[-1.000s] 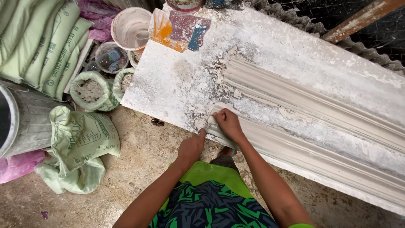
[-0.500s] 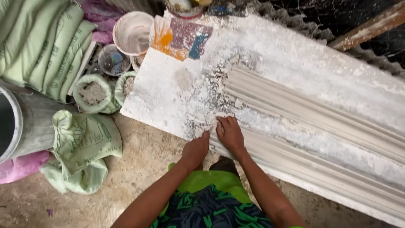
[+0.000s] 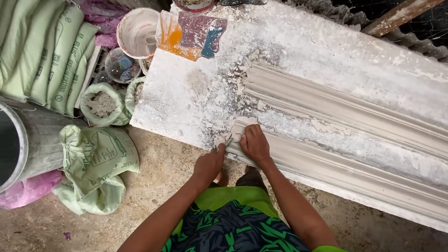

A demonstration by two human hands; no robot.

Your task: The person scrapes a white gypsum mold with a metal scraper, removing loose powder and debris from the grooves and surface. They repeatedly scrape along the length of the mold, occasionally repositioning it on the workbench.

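At the far left stands a stack of pale green woven sacks (image 3: 44, 56) with dark green print, beside a grey metal drum (image 3: 28, 144) seen from above; below them a crumpled pale green sack (image 3: 95, 163) with a square printed panel slumps on the dirt floor (image 3: 154, 186), a pink plastic bag (image 3: 25, 191) tucked under it. Just right of the stack, an open green sack of grey powder (image 3: 102, 105) sits near a white plastic bucket (image 3: 137, 32) and a small clear tub (image 3: 119, 65). The white plaster-crusted work slab (image 3: 182, 93) begins there, with an orange, red and blue plastic sheet (image 3: 191, 32) lying at its far corner. The left hand (image 3: 210, 163) is closed around a small metal tool (image 3: 227, 140), its tip at the near end of the front grey moulded plaster cornice strip (image 3: 336, 163). The right hand (image 3: 254, 142) lies flat, fingers together, pressed on that same end, touching the strip. A second grey moulded cornice strip (image 3: 326, 100) runs parallel behind it. Judging by this, both strips are already shaped along their length, and what seems left is cleaning the ragged ends, where white flakes and crumbs (image 3: 224, 126) are scattered. At the top right, a rusty wooden beam (image 3: 396, 16) crosses above corrugated grey sheeting (image 3: 420, 44).
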